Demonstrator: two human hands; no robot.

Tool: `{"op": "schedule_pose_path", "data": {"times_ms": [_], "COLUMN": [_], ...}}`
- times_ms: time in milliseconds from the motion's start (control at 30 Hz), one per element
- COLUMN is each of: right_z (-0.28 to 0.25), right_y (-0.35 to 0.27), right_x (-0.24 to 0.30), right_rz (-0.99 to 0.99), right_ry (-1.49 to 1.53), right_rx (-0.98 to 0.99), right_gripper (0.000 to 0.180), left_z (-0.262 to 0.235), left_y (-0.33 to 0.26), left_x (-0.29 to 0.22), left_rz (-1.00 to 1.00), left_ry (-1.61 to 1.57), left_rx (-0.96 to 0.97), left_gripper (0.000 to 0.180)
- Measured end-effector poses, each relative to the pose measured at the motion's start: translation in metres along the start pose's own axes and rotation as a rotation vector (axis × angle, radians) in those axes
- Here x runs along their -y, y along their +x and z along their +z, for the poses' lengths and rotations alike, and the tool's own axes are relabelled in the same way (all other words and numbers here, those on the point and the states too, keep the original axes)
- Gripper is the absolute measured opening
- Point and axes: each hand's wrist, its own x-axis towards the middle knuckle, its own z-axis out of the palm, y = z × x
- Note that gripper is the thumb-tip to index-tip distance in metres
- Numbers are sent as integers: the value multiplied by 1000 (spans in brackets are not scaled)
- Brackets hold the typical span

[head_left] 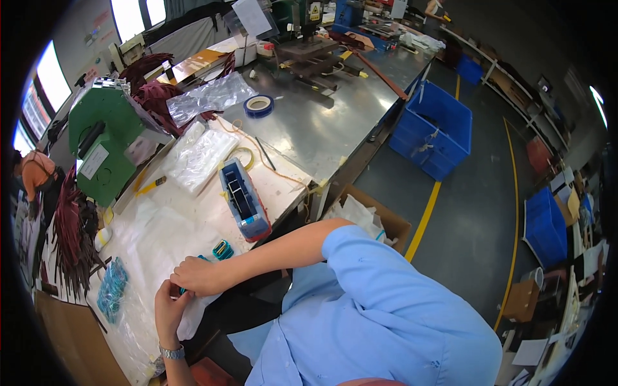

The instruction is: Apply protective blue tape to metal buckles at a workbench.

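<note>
At the table's near edge my two hands meet over a small teal item, mostly hidden by the fingers. My left hand, a metal watch at its wrist, is closed around it from below. From above, the bent fingers of my right hand close on the same item. A teal and dark bundled piece lies just beyond my right wrist, with another bit of teal beside the knuckles. Left of the hands, a clear plastic bag holds several teal pieces. White plastic sheeting spreads under and beyond the hands.
A blue-grey tape dispenser stands right of the sheeting. Beyond are clear bags, a yellow cutter, blue tape and a green machine. An open carton and blue bin stand to the right.
</note>
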Motion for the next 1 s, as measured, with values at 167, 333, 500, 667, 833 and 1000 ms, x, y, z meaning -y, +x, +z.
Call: {"op": "schedule_pose_path", "data": {"times_ms": [167,333,500,667,833,1000], "right_z": [-6,-16,-47,-43,-43,-44], "right_y": [9,9,3,17,18,19], "right_x": [3,-4,5,13,6,3], "right_rz": [-12,17,66,206,182,217], "right_ry": [93,177,145,296,272,262], "right_rx": [92,126,85,224,247,214], "right_gripper": [35,35,44,46,33,28], "left_z": [-9,-8,-1,-9,-10,-8], "left_y": [-14,-5,2,-25,-21,-18], "left_x": [3,17,7,24,33,36], "left_rz": [-103,-40,31,-45,-184,-192], "left_ry": [-68,33,107,-89,-621,-919], "left_rx": [12,10,-81,-117,-42,-97], "left_gripper": [29,35,43,43,39,36]}}
